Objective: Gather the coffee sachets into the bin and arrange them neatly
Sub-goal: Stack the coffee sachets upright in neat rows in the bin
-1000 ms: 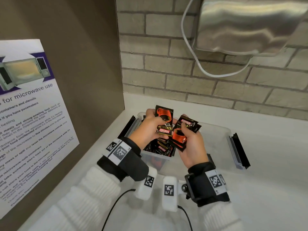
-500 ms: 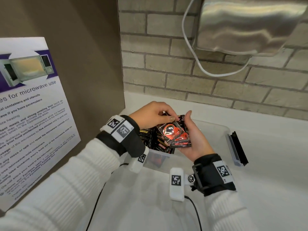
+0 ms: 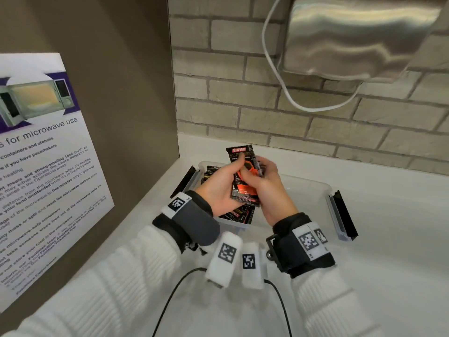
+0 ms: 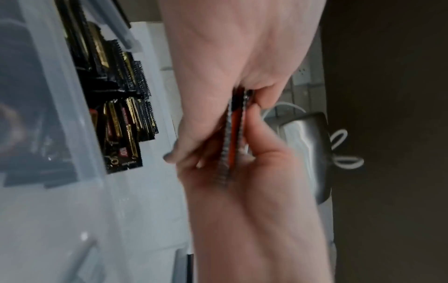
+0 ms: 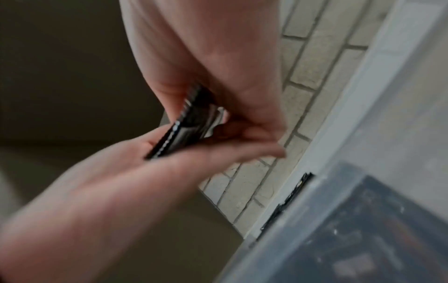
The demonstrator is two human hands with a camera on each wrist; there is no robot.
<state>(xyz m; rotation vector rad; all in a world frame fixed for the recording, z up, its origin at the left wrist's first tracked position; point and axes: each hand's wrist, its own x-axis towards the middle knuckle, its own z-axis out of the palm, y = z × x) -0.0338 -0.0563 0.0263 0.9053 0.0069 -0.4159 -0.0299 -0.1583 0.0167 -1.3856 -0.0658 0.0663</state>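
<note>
Both hands hold one upright stack of black-and-red coffee sachets (image 3: 243,190) above the clear plastic bin (image 3: 306,188). My left hand (image 3: 230,176) grips the stack's left side with the thumb across its front. My right hand (image 3: 261,175) grips its right side with curled fingers. Seen edge-on in the wrist views, the stack (image 4: 230,137) (image 5: 179,130) is clamped between the two hands (image 4: 218,153) (image 5: 206,141). More sachets (image 3: 239,215) stand in rows in the bin's left part (image 4: 121,114); the bin's right part shows bare.
The bin sits on a white counter (image 3: 388,276) in a corner, with black clip handles (image 3: 342,215) at its ends. A brown panel with a microwave poster (image 3: 36,166) stands to the left. A metal wall unit (image 3: 352,37) with a white cable (image 3: 279,81) hangs on the brick wall.
A second ago each hand held its own sachets. Half a second ago they lay merged in the right palm; now the stack stands upright between both hands.
</note>
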